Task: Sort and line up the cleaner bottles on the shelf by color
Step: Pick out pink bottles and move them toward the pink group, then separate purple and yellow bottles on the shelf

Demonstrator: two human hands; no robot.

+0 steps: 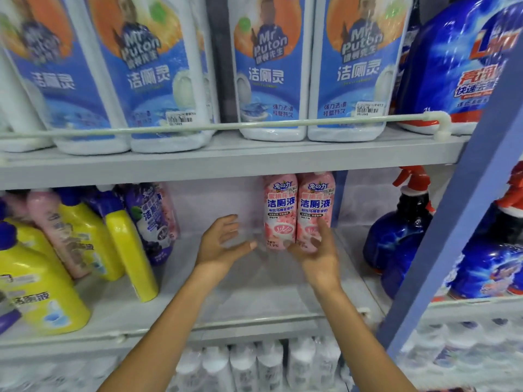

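Two pink cleaner bottles stand side by side at the back of the middle shelf [254,292]: the left pink bottle [280,210] and the right pink bottle [315,205]. My right hand [317,250] lies in front of the right pink bottle, fingers straight and touching its lower front. My left hand [220,244] hovers open just left of the pair, holding nothing. At the shelf's left stand several yellow bottles [127,250] with blue caps, a purple bottle [152,222] and another pink bottle [53,230], leaning and mixed together.
A dark blue spray bottle [396,239] with a red trigger stands at the shelf's right, beside a blue upright post [458,199]. The upper shelf holds white bottles [271,69] with blue labels behind a rail. White bottles [254,366] fill the shelf below.
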